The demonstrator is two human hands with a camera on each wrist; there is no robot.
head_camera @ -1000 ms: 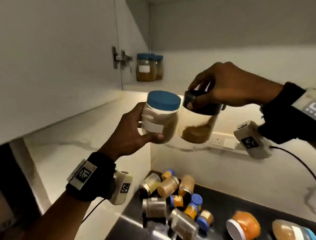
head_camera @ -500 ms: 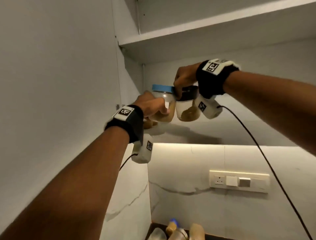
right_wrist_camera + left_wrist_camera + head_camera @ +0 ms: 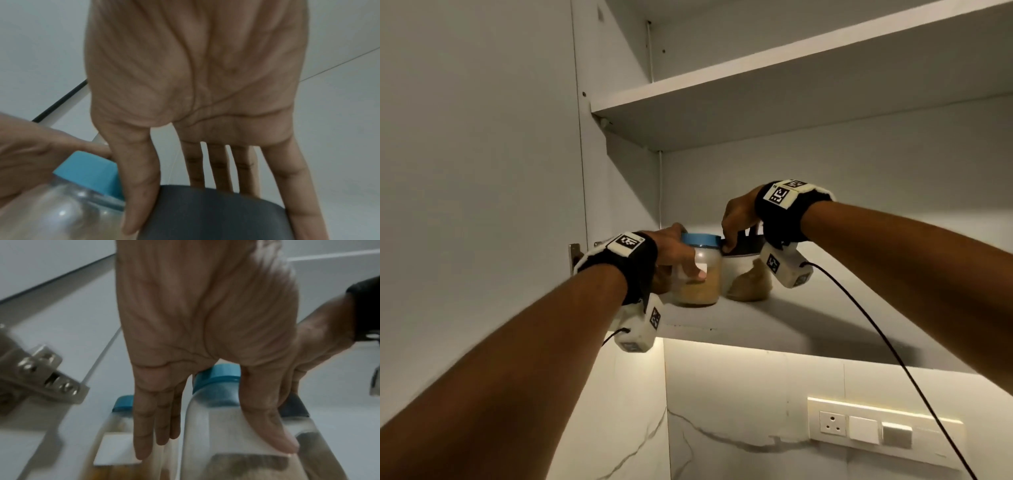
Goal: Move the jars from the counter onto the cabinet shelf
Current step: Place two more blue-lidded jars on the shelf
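1. Now that both jars have risen from mid-air to the cabinet shelf (image 3: pixel 808 318), your left hand (image 3: pixel 674 253) grips the blue-lidded jar (image 3: pixel 700 274) there.
2. Your right hand (image 3: pixel 739 219) clasps the black-lidded jar (image 3: pixel 746 277) by its lid; release remains.

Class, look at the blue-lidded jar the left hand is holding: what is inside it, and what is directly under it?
The blue-lidded jar holds tan powder filling its lower part. It appears to rest on the cabinet shelf. The left hand and a white label cover part of the contents.

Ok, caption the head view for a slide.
Left hand and right hand set a blue-lidded jar and black-lidded jar on the cabinet shelf.
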